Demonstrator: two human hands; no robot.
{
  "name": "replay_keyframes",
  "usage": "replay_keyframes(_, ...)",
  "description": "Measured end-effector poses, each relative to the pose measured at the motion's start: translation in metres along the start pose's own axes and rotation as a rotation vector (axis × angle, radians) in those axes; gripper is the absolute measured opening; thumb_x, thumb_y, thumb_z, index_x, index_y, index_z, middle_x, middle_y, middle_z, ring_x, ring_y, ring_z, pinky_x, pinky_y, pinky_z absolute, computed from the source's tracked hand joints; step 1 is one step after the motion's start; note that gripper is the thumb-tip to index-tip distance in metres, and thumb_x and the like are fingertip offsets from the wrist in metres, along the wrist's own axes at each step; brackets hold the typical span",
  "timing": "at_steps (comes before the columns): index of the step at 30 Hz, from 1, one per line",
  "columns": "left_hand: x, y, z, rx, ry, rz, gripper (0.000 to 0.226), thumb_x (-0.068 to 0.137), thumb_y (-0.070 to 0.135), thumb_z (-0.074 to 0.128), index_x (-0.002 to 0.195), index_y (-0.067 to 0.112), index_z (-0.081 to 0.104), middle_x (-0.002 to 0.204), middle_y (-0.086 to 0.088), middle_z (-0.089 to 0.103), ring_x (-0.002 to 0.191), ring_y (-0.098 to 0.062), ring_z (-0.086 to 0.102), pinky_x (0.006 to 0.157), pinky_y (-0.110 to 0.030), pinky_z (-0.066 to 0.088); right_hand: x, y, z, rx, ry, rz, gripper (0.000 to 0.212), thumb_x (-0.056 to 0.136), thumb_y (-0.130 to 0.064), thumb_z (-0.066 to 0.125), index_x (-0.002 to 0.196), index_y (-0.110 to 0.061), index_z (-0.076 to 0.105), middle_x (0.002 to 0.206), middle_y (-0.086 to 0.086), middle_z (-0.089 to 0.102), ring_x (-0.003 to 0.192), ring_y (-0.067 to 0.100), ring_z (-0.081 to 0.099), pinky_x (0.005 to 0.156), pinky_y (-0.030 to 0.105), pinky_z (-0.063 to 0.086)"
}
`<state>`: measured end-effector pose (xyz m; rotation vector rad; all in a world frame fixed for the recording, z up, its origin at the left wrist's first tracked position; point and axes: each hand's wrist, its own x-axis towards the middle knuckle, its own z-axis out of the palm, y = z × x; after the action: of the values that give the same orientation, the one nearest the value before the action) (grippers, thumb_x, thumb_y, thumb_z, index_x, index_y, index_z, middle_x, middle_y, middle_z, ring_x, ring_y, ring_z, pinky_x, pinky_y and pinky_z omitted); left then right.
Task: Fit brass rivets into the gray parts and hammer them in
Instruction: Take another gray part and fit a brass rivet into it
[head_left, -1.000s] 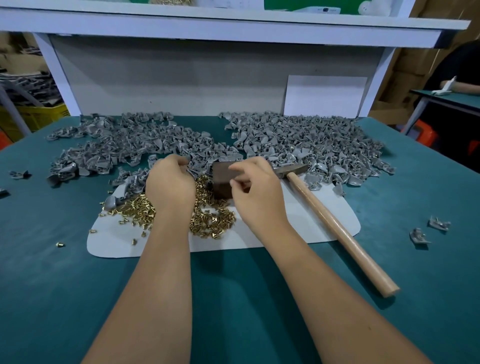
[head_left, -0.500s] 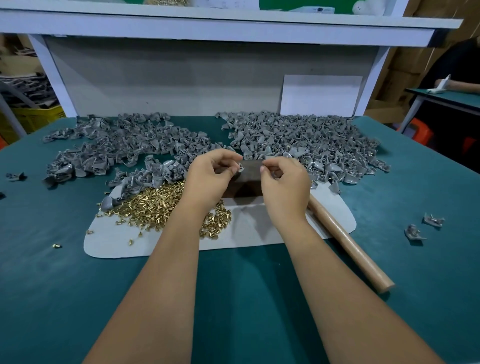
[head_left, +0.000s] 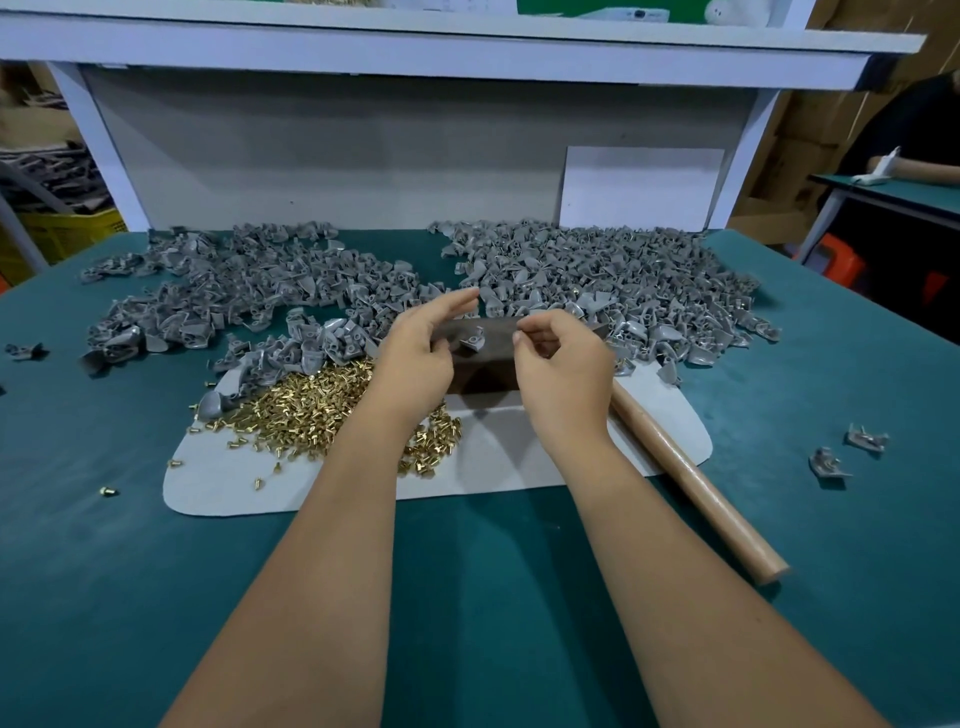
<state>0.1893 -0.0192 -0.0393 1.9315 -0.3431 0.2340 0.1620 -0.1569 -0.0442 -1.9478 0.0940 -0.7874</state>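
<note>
- One gray part (head_left: 472, 339) sits on the dark block (head_left: 493, 358), between both hands.
- Left hand (head_left: 415, 358): fingers loosely extended, holding nothing.
- Right hand (head_left: 563, 369): fingertips pinched; contents too small to tell.
- Hammer (head_left: 691, 483) lies untouched on the tabletop (head_left: 519, 597).
- Progress judged early: large gray piles (head_left: 597, 280) and brass rivets (head_left: 301, 400) remain.
- No legible writing.
</note>
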Motion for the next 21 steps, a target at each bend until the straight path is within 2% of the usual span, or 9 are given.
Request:
replay_keyframes(1, 0.000, 0.000, 0.001, 0.027, -0.037, 0.019, 0.065, 0.094, -0.013, 0.039, 0.134, 0.035, 0.056, 0.135, 0.013, 0.057, 0.117, 0.006, 0.055, 0.104, -0.014, 0.041, 0.000, 0.000, 0.000, -0.016, -0.006, -0.012, 0.012, 0.085, -0.014, 0.063, 0.087, -0.025, 0.067, 0.088, -0.007, 0.067, 0.089, 0.013, 0.062, 0.080, 0.039, 0.053)
replay_keyframes(3, 0.001, -0.002, 0.003, 0.072, -0.050, 0.040, 0.059, 0.095, -0.009, 0.044, 0.132, 0.035, 0.058, 0.133, 0.010, 0.058, 0.119, 0.005, 0.054, 0.114, -0.025, 0.037, -0.001, 0.000, 0.001, -0.046, -0.017, -0.034, 0.012, 0.086, -0.015, 0.063, 0.088, -0.026, 0.067, 0.089, -0.008, 0.066, 0.091, 0.014, 0.061, 0.080, 0.039, 0.052)
replay_keyframes(8, 0.006, -0.008, 0.004, 0.094, 0.005, 0.032, 0.039, 0.089, 0.008, 0.065, 0.122, 0.029, 0.068, 0.126, -0.002, 0.062, 0.123, -0.017, 0.055, 0.110, -0.041, 0.043, 0.001, 0.001, 0.001, -0.067, -0.018, -0.054, 0.012, 0.087, -0.016, 0.062, 0.089, -0.027, 0.068, 0.091, -0.009, 0.065, 0.092, 0.013, 0.060, 0.080, 0.040, 0.052)
replay_keyframes(11, 0.006, -0.010, 0.004, 0.084, 0.043, 0.018, 0.036, 0.088, 0.015, 0.068, 0.121, 0.030, 0.068, 0.118, 0.002, 0.066, 0.127, -0.022, 0.051, 0.108, -0.044, 0.043, 0.001, 0.003, 0.001, -0.065, -0.032, -0.054, 0.012, 0.088, -0.015, 0.062, 0.089, -0.025, 0.069, 0.090, -0.007, 0.067, 0.091, 0.014, 0.060, 0.080, 0.040, 0.051)
replay_keyframes(15, 0.010, -0.014, 0.001, 0.037, 0.095, -0.046, 0.034, 0.090, 0.012, 0.061, 0.119, 0.028, 0.069, 0.120, 0.003, 0.065, 0.129, -0.021, 0.048, 0.109, -0.045, 0.041, 0.003, 0.003, 0.000, -0.073, -0.069, -0.041, 0.013, 0.089, -0.019, 0.061, 0.087, -0.030, 0.067, 0.087, -0.010, 0.067, 0.091, 0.014, 0.060, 0.079, 0.040, 0.051)
replay_keyframes(18, 0.012, -0.014, 0.005, 0.064, 0.080, -0.008, 0.017, 0.089, 0.016, 0.069, 0.104, 0.023, 0.074, 0.112, 0.001, 0.069, 0.123, -0.029, 0.052, 0.107, -0.047, 0.042, 0.010, -0.002, 0.002, -0.075, -0.157, -0.017, 0.013, 0.089, -0.019, 0.062, 0.085, -0.031, 0.066, 0.086, -0.011, 0.067, 0.088, 0.012, 0.061, 0.079, 0.037, 0.051)
replay_keyframes(21, 0.013, -0.013, 0.010, 0.055, 0.099, -0.012, 0.009, 0.086, 0.015, 0.073, 0.087, 0.024, 0.071, 0.107, -0.004, 0.069, 0.118, -0.032, 0.055, 0.104, -0.048, 0.043, 0.024, -0.009, 0.003, -0.037, -0.253, 0.034, 0.015, 0.088, -0.015, 0.062, 0.080, -0.027, 0.065, 0.077, -0.015, 0.064, 0.077, 0.004, 0.059, 0.073, 0.027, 0.048)
